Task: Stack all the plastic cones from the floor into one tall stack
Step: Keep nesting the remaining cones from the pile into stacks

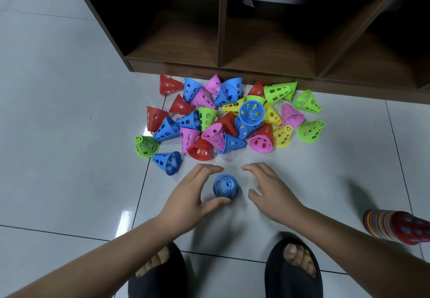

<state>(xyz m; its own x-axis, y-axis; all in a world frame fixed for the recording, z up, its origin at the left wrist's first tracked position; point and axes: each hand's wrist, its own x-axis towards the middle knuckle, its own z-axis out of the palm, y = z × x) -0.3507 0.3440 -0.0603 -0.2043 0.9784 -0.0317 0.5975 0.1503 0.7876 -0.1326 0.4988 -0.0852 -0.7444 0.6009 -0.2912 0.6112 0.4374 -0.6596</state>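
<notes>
We stretch our left forearm (pixel 104 251) and right forearm (pixel 349 235) forward and down, palms turned toward each other. Our left hand (pixel 193 195) is cupped, fingers loosely curved, thumb pointing inward. Our right hand (pixel 273 190) is spread, fingers relaxed.

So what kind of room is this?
Probably an indoor playroom or classroom: glossy pale tiled floor, dark wooden cubby shelf, and a heap of colourful perforated plastic cones.

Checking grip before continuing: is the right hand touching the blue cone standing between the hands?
No, bare floor shows between the right hand and the blue cone.
</notes>
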